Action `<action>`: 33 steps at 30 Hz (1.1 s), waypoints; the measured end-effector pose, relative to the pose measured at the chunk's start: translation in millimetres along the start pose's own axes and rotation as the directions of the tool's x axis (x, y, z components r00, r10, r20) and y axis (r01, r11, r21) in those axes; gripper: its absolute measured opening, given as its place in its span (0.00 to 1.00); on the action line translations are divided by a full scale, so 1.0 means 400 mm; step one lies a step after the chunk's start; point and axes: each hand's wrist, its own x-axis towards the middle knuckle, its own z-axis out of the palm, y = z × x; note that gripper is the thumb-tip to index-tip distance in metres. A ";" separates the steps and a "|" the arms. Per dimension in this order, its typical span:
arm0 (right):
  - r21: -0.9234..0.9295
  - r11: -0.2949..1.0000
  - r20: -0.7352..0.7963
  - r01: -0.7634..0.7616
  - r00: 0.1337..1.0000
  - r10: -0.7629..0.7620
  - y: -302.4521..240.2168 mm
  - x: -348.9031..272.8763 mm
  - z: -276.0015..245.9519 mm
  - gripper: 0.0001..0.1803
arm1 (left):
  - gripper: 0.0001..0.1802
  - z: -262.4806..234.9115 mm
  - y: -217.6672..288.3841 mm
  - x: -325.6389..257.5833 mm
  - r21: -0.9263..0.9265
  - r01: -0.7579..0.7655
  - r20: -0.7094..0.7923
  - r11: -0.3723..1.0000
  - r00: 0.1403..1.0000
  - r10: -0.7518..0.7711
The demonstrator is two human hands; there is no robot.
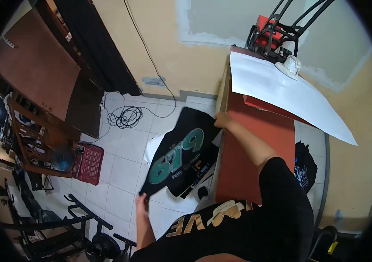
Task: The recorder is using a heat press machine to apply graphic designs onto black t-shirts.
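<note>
A black cloth (190, 122) with a large green print, possibly a garment or a panel of one, is stretched between my two hands above the floor, left of the red-topped table. My left hand (141, 204) pinches its lower left corner. At the opposite upper right corner, my right hand (222, 120) grips the edge beside the table's side. Beneath the cloth, more dark printed fabric (186, 185) shows on something white; the held cloth hides part of it.
The red tabletop (255, 166) stands to the right, with a large white sheet (277, 83) overhanging its far end and a red-and-black machine (271, 35) behind. A coiled black cable (125, 117), red crate (92, 163) and exercise bike (81, 218) are on the left. Dark fabric (304, 168) lies right of the table.
</note>
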 end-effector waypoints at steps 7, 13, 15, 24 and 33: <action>0.125 0.963 -0.013 -0.239 0.970 0.243 -0.143 0.004 0.045 0.17 | 0.23 0.040 -0.051 -0.054 -0.367 0.253 0.183 0.895 0.963 -0.198; 0.526 0.849 -0.391 0.047 0.900 0.193 -0.134 0.230 -0.043 0.13 | 0.27 0.058 0.184 0.199 -0.442 -0.047 0.215 0.896 0.964 0.157; 0.543 0.831 -0.470 0.120 0.864 0.183 -0.134 0.264 -0.107 0.13 | 0.27 0.088 0.276 0.258 -0.431 -0.221 0.030 0.875 0.966 0.258; 0.338 0.940 -0.312 -0.050 0.936 0.162 -0.171 0.136 -0.082 0.16 | 0.33 0.052 0.276 0.180 -0.239 -0.257 0.090 0.936 0.954 0.285; -0.805 0.587 0.253 0.093 0.947 0.196 0.047 0.131 0.248 0.20 | 0.16 0.036 -0.133 -0.059 0.005 0.378 0.023 0.926 0.926 -0.378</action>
